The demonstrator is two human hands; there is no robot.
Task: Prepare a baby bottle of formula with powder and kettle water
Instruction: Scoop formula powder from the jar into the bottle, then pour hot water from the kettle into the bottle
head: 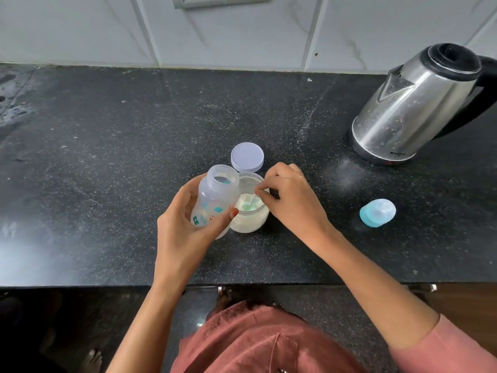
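My left hand [185,227] grips an open, translucent baby bottle [216,196] with flower prints, tilted a little toward the right. Right beside it stands an open clear jar [251,219] of pale formula powder. My right hand [289,200] hovers over the jar's mouth and pinches the handle of a pale scoop [248,205] whose bowl lies in the powder. The jar's white lid [247,156] lies flat just behind the jar. A steel electric kettle [411,106] with a black lid and handle stands at the back right.
The bottle's blue teat cap [377,212] lies on its side on the black speckled counter [107,157], right of my right hand. Spilled powder dusts the counter near the kettle's base. A white tiled wall [242,30] runs along the back; the counter's front edge is near my body.
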